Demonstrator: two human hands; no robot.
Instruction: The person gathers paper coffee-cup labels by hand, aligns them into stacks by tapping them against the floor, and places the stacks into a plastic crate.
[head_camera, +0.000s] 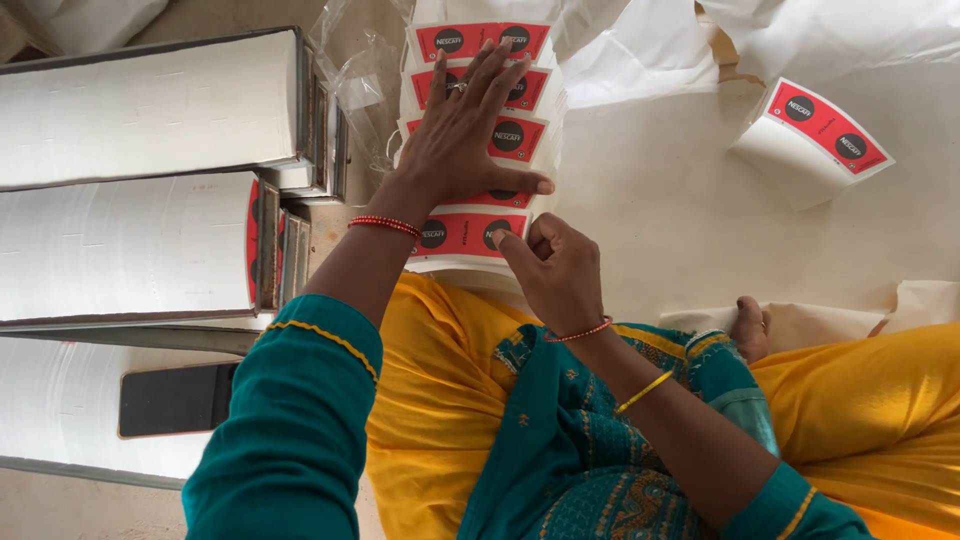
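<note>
Two hands work one fanned stack of paper cup blanks (480, 150), white sheets with red curved bands and dark round marks, lying overlapped on the white sheet (680, 200) that covers the floor in front of the seated person's yellow-clad lap. The left hand (462, 135) lies flat and spread across the upper blanks, fingers extended, palm pressing them down; it grips nothing, only pins. The right hand (555, 265) is curled, thumb and forefinger closed at the edge of the nearest blank (462, 233), apparently pinching its corner, though the exact contact is partly hidden by the knuckles. A separate small stack of blanks (812, 140) sits well apart to the right, untouched. To the left stand long white bundled stacks (150, 110) lying on their sides, and crumpled clear plastic wrap (350, 70) lies beside the fan. Judgement: the step appears to be peeling or counting off a single blank from the fan. To do it well, the flat hand should hold steady pressure so the fan does not slide, while the pinching fingers lift only the lowest edge, low and slowly, checking that one sheet alone separates. The risk is dragging two sheets together or creasing the curved edge.
</note>
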